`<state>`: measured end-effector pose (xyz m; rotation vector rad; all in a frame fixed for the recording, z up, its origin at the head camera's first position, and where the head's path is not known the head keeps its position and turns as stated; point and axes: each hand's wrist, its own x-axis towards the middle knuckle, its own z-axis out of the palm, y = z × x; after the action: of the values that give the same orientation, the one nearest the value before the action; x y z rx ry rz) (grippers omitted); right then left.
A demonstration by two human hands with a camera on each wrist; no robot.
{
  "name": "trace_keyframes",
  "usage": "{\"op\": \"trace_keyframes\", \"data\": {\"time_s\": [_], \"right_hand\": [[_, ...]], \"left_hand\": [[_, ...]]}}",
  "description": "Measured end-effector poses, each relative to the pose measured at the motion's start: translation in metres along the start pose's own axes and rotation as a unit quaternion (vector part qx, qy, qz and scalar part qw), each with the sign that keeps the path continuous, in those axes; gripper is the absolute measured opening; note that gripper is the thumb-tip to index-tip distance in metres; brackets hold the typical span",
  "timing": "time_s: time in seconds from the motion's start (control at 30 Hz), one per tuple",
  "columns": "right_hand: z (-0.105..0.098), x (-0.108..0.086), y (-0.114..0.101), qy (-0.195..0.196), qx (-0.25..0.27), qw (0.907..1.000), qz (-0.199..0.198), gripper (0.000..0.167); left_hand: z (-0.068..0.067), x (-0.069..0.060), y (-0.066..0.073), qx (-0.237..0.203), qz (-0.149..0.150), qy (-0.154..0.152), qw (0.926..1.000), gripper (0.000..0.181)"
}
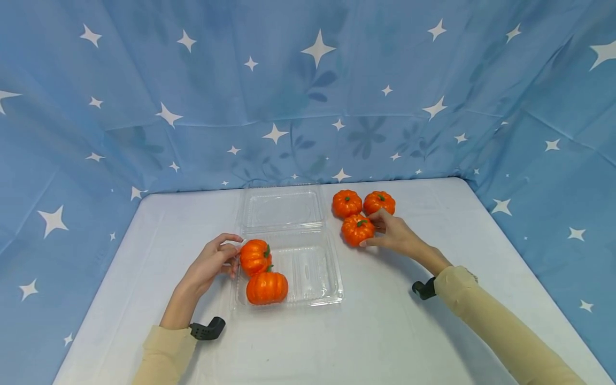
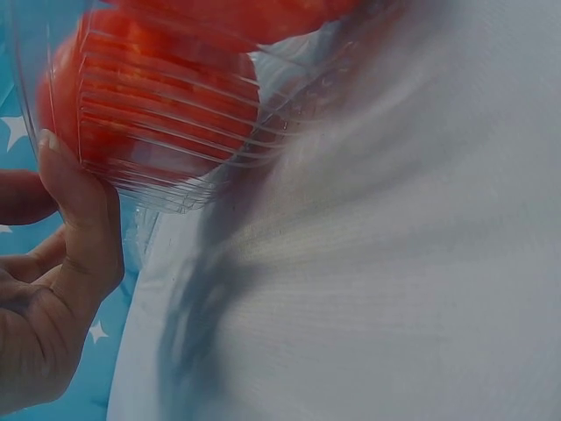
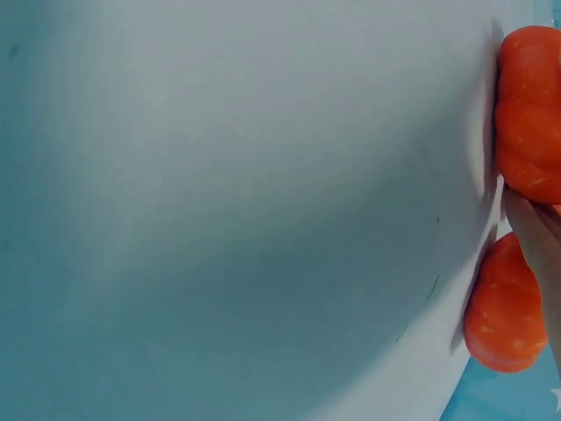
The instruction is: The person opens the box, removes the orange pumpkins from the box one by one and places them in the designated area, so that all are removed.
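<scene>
Two orange pumpkins [image 1: 255,257] [image 1: 267,288] lie at the left side of a clear plastic container [image 1: 332,267], its lid [image 1: 284,208] folded back. My left hand [image 1: 212,262] is at the container's left edge, beside the upper pumpkin; in the left wrist view a fingertip of the hand [image 2: 66,263] touches the clear wall [image 2: 175,189]. To the right of the container, my right hand [image 1: 397,235] grips the front pumpkin [image 1: 357,230] of three, thumb at its near side and fingers behind. The right wrist view shows this pumpkin [image 3: 530,114] and part of the hand [image 3: 539,254].
Two more pumpkins [image 1: 347,203] [image 1: 379,202] stand just behind the gripped one, near the back edge of the white table [image 1: 385,331]. A blue curtain with white stars [image 1: 289,80] hangs behind and at both sides.
</scene>
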<state>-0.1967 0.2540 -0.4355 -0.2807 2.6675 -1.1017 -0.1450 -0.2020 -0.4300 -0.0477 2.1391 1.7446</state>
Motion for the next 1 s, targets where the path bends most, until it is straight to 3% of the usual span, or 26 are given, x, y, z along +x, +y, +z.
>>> {"op": "trace_keyframes", "data": {"time_s": [0.5,1.0], "right_hand": [[-0.0012,-0.0039,-0.0017,-0.025,-0.033,0.999,-0.016,0.095],[-0.0018,-0.0074,-0.0064,-0.006,-0.039,0.9983,-0.041,0.085]], "left_hand": [[0.0013,-0.0014,0.0023,0.001,0.0,0.001,1.0,0.04],[0.0017,0.0004,0.0013,0.005,-0.002,0.005,1.0,0.039]]}}
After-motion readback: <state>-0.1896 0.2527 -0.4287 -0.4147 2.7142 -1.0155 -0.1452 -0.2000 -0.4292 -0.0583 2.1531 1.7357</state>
